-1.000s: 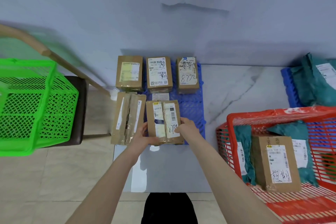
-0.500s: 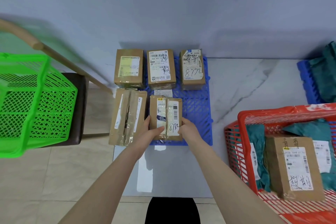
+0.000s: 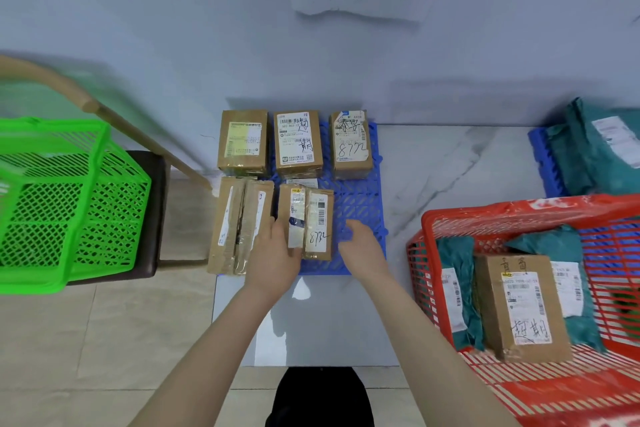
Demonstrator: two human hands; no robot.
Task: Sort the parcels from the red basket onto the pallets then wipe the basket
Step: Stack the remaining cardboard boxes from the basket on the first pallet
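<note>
The left hand [image 3: 275,255] rests with straight fingers against the near left side of the small box [image 3: 313,218]. The right hand [image 3: 360,246] hovers loosely curled just right of it, holding nothing. The box lies on the blue pallet [image 3: 360,204], in front of three more boxes [image 3: 298,142].

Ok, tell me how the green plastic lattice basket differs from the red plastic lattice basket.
The green basket sits left on a dark seat; the red basket sits right. The red basket holds a brown cardboard box and teal mailer bags; no parcels show in the green basket. Both are open plastic lattice.
</note>
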